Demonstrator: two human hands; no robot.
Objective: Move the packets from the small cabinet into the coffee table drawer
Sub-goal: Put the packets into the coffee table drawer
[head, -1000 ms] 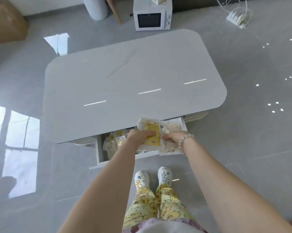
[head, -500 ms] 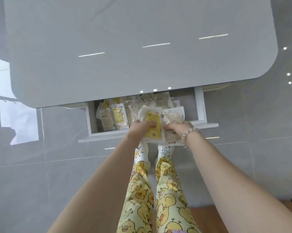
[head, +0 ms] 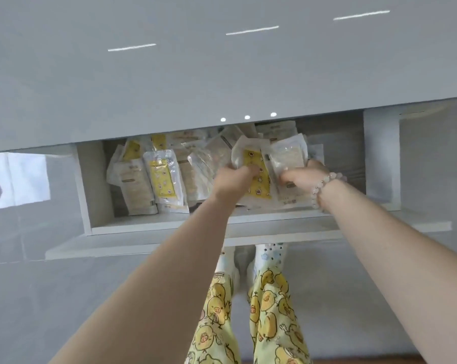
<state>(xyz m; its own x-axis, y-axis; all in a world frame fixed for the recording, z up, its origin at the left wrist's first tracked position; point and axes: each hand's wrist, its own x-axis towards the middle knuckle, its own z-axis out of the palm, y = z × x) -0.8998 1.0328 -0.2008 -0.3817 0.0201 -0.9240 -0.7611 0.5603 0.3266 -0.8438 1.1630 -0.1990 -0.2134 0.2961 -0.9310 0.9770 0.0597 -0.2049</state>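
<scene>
My left hand (head: 231,179) grips a yellow packet (head: 257,189), my right hand (head: 299,176) a clear packet (head: 288,156), both over the open drawer (head: 169,228). Next, I judge: lower, then release.

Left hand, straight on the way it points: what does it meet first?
Likely the packets piled at the back of the drawer, beyond the yellow packet the left hand grips; depth is unclear in this one view.
</scene>
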